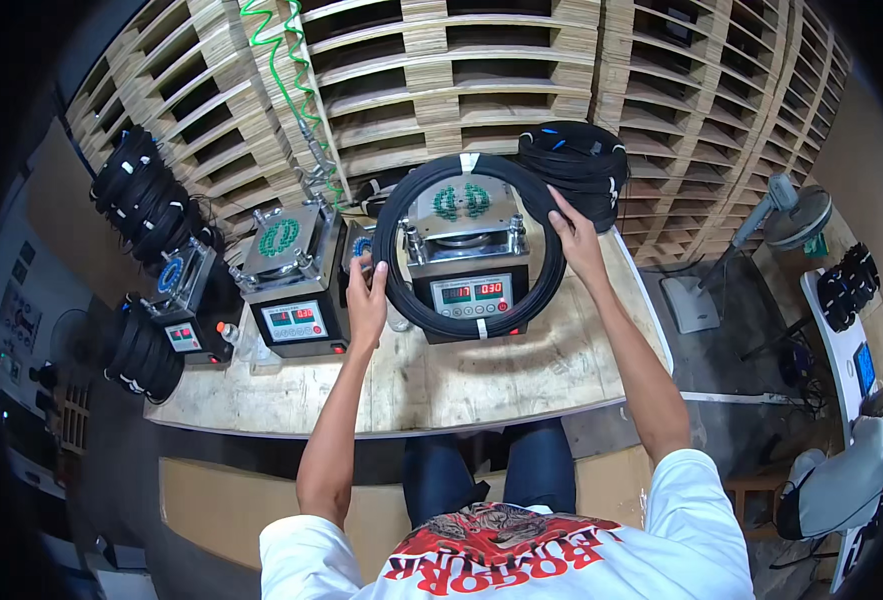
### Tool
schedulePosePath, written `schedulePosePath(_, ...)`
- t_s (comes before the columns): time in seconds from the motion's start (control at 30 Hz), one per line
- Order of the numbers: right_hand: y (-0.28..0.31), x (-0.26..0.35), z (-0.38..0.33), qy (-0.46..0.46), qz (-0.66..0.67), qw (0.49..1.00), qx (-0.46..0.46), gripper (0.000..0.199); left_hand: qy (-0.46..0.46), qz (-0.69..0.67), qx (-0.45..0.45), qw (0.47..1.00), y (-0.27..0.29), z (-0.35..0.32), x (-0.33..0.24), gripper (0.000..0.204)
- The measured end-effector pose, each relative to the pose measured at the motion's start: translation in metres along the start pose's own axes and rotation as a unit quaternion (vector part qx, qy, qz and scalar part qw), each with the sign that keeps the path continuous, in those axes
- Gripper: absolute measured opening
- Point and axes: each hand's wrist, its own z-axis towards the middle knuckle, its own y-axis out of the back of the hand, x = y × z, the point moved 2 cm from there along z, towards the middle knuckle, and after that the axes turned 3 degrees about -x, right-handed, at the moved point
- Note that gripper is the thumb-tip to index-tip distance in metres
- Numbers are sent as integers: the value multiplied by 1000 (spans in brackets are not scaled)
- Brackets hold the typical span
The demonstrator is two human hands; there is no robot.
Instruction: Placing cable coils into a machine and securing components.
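Observation:
Between my two hands a large coil of black cable (553, 283) is held up in a ring, tied with white bands at top and bottom. Fingers of my left hand (365, 305) close on its left side. On the opposite side my right hand (579, 240) grips the rim, thumb toward me. Through the ring shows a metal machine (461, 255) with a lit red display and a top plate bearing two curved clusters of green pieces. Whether the coil touches the machine, I cannot tell.
Left of the coil stand a second machine with a green ring (279, 237) and a smaller one with a blue ring (171, 275). Black cable coils are piled at the back right (586, 165) and far left (141, 190). A green spiral hose (291, 60) hangs behind the wooden table (501, 385).

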Motion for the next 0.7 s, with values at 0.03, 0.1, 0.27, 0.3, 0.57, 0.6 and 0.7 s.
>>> schedulePosePath(0.03,3,10,-2,16,-24,1000,-11,43,2,-10,7,1000,4,-4,-12,30)
schedulePosePath(0.1,-1,33,-24,19,-40,999,-17,43,16,-11,15,1000,25,-26,-15,30)
schedulePosePath(0.27,13,78,-100,-78,-96,991,52,44,-46,39,90,994,62,-98,-19,30)
schedulePosePath(0.3,14,81,-121,-102,-108,987,55,44,-48,56,95,993,71,-118,-18,30)
schedulePosePath(0.57,-9,38,-247,-186,-301,918,178,62,152,181,232,944,91,-220,30,35)
schedulePosePath(0.6,-17,31,-255,-188,-295,919,182,62,156,186,230,942,95,-227,41,35)
schedulePosePath(0.7,-21,14,-261,-218,-351,880,235,60,103,217,216,946,83,-229,64,35)
